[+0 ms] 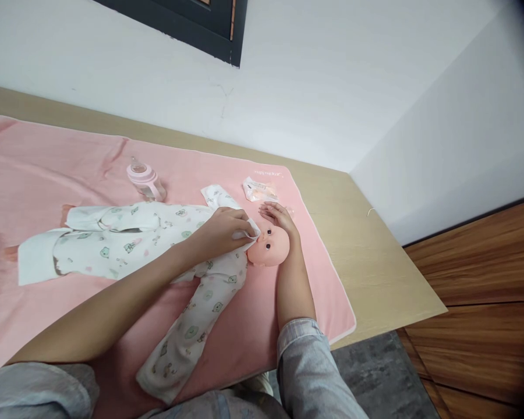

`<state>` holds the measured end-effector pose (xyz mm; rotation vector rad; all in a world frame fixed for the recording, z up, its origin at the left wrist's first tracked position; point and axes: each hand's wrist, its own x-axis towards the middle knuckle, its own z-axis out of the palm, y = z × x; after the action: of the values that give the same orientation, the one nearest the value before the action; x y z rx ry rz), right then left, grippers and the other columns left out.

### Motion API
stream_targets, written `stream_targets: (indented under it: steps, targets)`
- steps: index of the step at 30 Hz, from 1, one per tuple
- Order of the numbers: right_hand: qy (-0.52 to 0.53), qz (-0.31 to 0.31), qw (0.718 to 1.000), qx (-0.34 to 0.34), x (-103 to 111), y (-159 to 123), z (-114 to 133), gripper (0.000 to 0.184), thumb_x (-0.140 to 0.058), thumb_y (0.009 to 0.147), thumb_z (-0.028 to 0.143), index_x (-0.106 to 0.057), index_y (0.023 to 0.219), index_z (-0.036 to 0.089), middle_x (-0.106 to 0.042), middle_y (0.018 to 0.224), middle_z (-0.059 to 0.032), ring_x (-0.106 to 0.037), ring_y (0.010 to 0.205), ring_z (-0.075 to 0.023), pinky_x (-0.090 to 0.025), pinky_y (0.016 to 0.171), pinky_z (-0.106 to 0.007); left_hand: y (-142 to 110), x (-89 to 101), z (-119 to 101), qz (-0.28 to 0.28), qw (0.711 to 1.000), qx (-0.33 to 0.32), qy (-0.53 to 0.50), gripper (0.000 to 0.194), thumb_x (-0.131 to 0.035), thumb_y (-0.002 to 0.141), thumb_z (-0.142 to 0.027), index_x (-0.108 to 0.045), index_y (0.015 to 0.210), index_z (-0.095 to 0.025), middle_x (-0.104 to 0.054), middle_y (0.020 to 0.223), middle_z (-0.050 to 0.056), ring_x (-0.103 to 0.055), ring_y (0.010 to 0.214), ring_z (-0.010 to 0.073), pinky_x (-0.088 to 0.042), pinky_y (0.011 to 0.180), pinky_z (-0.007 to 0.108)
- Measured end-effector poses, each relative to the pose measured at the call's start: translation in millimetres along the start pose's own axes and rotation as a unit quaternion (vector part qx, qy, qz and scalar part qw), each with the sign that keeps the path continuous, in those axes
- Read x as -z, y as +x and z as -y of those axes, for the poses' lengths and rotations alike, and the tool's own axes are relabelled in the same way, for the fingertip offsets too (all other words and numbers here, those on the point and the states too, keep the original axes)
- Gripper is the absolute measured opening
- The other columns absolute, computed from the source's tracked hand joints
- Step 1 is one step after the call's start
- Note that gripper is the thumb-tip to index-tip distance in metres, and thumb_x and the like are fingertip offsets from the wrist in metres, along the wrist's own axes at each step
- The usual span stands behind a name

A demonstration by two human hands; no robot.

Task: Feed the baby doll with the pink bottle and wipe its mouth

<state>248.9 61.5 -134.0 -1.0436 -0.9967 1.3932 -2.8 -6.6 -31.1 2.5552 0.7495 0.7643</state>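
A baby doll in white patterned pyjamas lies on its back with its head to the right. My left hand is closed on a white wipe, which touches the doll's face around the mouth. My right forearm curves around the top of the doll's head. Beyond the head, my right hand rests by its far side with fingers stretched out; nothing shows in it. A small white and orange packet lies just past my right fingers.
A pink baby bottle stands beyond the doll's legs. Under everything is a pink blanket on a wooden table. The white wall borders the table's far side, and a wood-panelled surface stands to the right.
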Motion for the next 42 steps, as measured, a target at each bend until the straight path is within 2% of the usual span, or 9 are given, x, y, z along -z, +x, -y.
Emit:
stream_targets:
  steps: [7, 13, 16, 20, 25, 28, 31, 35, 42]
  targets:
    - [-0.008, 0.003, 1.000, 0.013, 2, 1, -3, 0.029, -0.076, 0.074, 0.035, -0.065, 0.097, 0.021, -0.071, 0.104, -0.0036, -0.067, 0.100, -0.0157, -0.049, 0.107, -0.037, 1, 4.0, 1, 0.017, 1.000, 0.018, 0.012, 0.012, -0.064, 0.083, -0.016, -0.074, 0.086, -0.022, -0.064, 0.086, 0.000, -0.062, 0.085, 0.0167, -0.037, 0.089, 0.034]
    - [0.003, 0.000, 1.000, 0.012, -1, -3, 0, 0.029, -0.075, 0.073, 0.033, -0.065, 0.098, 0.021, -0.070, 0.105, -0.0028, -0.067, 0.100, -0.0154, -0.048, 0.106, -0.037, 2, 1.0, 5, -0.054, 0.998, 0.010, 0.009, 0.014, -0.061, 0.086, -0.019, -0.075, 0.087, -0.021, -0.063, 0.082, 0.002, -0.059, 0.078, 0.0159, -0.041, 0.078, 0.029]
    - [0.001, 0.001, 1.000, 0.011, -1, -3, 1, 0.029, -0.075, 0.073, 0.033, -0.065, 0.097, 0.021, -0.070, 0.103, -0.0024, -0.067, 0.100, -0.0150, -0.048, 0.106, -0.037, 2, -0.8, 5, -0.057, 0.998, 0.008, 0.008, 0.014, -0.061, 0.086, -0.019, -0.075, 0.088, -0.020, -0.064, 0.085, 0.002, -0.059, 0.078, 0.0165, -0.041, 0.075, 0.029]
    - [0.000, 0.002, 1.000, 0.010, -1, -3, 1, 0.030, -0.075, 0.072, 0.033, -0.065, 0.097, 0.021, -0.071, 0.103, -0.0027, -0.067, 0.100, -0.0155, -0.048, 0.105, -0.037, 2, -2.1, 3, -0.042, 0.999, 0.020, 0.013, 0.014, -0.062, 0.087, -0.018, -0.076, 0.089, -0.020, -0.065, 0.087, 0.004, -0.060, 0.081, 0.0186, -0.042, 0.077, 0.030]
    - [-0.003, -0.007, 1.000, 0.006, -1, -3, 1, 0.029, -0.075, 0.073, 0.033, -0.065, 0.098, 0.021, -0.071, 0.101, -0.0023, -0.067, 0.100, -0.0154, -0.048, 0.106, -0.036, 2, -4.1, 3, -0.069, 0.997, 0.023, 0.025, 0.018, -0.058, 0.088, -0.020, -0.076, 0.091, -0.021, -0.065, 0.090, 0.005, -0.060, 0.086, 0.0193, -0.043, 0.080, 0.031]
    - [-0.005, 0.000, 1.000, 0.000, 0, -1, 0, 0.030, -0.075, 0.072, 0.033, -0.065, 0.098, 0.022, -0.071, 0.102, -0.0026, -0.067, 0.102, -0.0158, -0.048, 0.106, -0.037, 1, -6.9, 5, -0.050, 0.998, 0.020, 0.040, 0.021, -0.055, 0.089, -0.021, -0.076, 0.094, -0.022, -0.065, 0.091, 0.005, -0.059, 0.086, 0.0192, -0.043, 0.082, 0.032]
    - [-0.005, 0.003, 1.000, 0.000, 2, 1, -1, 0.031, -0.076, 0.072, 0.034, -0.065, 0.098, 0.022, -0.071, 0.104, -0.0029, -0.067, 0.102, -0.0161, -0.049, 0.106, -0.037, 1, -9.1, 6, -0.041, 0.998, 0.014, 0.051, 0.026, -0.051, 0.088, -0.016, -0.075, 0.096, -0.022, -0.066, 0.092, 0.005, -0.059, 0.086, 0.0189, -0.042, 0.084, 0.033]
    - [-0.003, 0.002, 1.000, 0.000, 1, 0, 0, 0.031, -0.076, 0.072, 0.034, -0.065, 0.099, 0.022, -0.072, 0.102, -0.0022, -0.067, 0.101, -0.0157, -0.049, 0.105, -0.036, 1, -11.0, 7, -0.057, 0.995, 0.014, 0.076, 0.034, -0.046, 0.086, -0.007, -0.076, 0.093, -0.022, -0.065, 0.089, 0.005, -0.058, 0.086, 0.0196, -0.041, 0.086, 0.035]
    - [-0.006, -0.002, 1.000, 0.003, -1, -3, 2, 0.030, -0.075, 0.072, 0.034, -0.064, 0.098, 0.022, -0.071, 0.104, -0.0029, -0.067, 0.104, -0.0162, -0.048, 0.105, -0.037, 2, -8.0, 6, -0.053, 0.996, 0.012, 0.067, 0.039, -0.040, 0.087, -0.007, -0.076, 0.096, -0.021, -0.065, 0.088, 0.006, -0.058, 0.084, 0.0188, -0.042, 0.083, 0.033]
